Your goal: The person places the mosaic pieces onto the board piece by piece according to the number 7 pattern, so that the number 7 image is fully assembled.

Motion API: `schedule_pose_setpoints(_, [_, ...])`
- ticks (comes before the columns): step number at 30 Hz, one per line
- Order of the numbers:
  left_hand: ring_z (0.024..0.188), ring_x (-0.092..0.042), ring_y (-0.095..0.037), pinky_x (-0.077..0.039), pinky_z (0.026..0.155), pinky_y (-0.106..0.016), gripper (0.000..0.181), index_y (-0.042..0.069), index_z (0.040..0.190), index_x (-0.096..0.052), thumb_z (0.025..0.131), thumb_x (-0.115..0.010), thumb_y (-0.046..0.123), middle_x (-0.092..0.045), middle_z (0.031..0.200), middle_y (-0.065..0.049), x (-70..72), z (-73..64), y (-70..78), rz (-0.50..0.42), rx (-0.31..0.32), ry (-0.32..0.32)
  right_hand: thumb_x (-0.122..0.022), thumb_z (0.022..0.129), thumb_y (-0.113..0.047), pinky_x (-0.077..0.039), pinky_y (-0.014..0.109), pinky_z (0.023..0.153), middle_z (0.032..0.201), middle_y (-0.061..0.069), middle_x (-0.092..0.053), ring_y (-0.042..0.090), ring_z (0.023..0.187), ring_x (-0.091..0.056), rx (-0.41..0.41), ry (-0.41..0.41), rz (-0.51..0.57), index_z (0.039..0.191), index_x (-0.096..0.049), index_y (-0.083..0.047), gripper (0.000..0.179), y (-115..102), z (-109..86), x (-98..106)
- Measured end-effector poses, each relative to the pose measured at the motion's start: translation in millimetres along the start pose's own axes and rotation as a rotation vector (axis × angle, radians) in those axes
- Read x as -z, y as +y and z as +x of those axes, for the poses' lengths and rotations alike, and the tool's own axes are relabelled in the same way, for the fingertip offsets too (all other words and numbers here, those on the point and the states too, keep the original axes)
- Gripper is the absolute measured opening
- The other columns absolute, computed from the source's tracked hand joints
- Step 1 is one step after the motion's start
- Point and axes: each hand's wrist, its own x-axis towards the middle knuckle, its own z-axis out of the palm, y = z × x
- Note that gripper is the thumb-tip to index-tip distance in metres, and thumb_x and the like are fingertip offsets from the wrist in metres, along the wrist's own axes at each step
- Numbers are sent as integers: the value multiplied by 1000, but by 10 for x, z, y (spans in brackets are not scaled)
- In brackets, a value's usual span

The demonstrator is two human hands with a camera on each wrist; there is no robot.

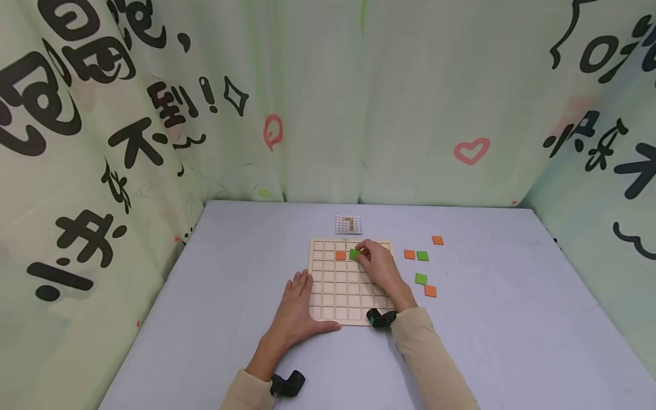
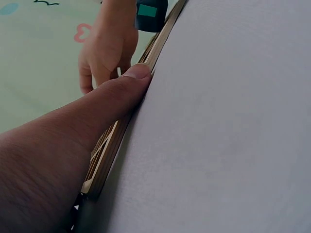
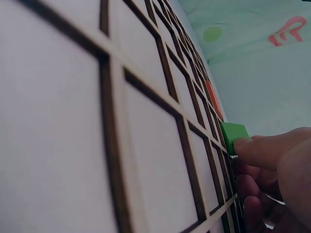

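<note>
Nearest, your left hand [image 1: 297, 310] lies with straight fingers along the left edge of the wooden grid board [image 1: 328, 299], its thumb spread away and touching the near edge. Farther up the board, your right hand [image 1: 381, 267] pinches a green tile [image 1: 353, 254], just right of an orange tile [image 1: 340, 255]. Five loose tiles [image 1: 421, 279] lie to the right. Beyond sits a small pattern card [image 1: 348, 224], then the curtain [image 1: 410, 102].

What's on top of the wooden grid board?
An orange tile lies on the board, and the right hand pinches a green tile there. That hand covers some of the board, so I can't see what's underneath.
</note>
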Motion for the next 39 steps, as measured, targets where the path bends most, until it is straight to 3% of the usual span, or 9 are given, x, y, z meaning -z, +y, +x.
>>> schedule_pose_setpoints(18, [156, -18, -33, -16, 129, -48, 129, -4, 155, -28, 65, -78, 73, -27, 164, -19, 9, 1, 11, 2, -3, -1, -63, 99, -17, -42, 29, 68, 92, 7, -62, 19, 80, -51, -6, -30, -45, 120, -69, -9, 24, 1, 34, -19])
schedule_pose_setpoints(39, [156, -17, -34, -16, 129, -48, 130, -4, 156, -28, 65, -77, 74, -26, 165, -19, 4, -11, 3, -13, -4, 2, -66, 98, -19, -42, 28, 67, 95, 7, -62, 18, 79, -51, 27, -35, -99, 119, -73, -9, 25, -14, 24, -43])
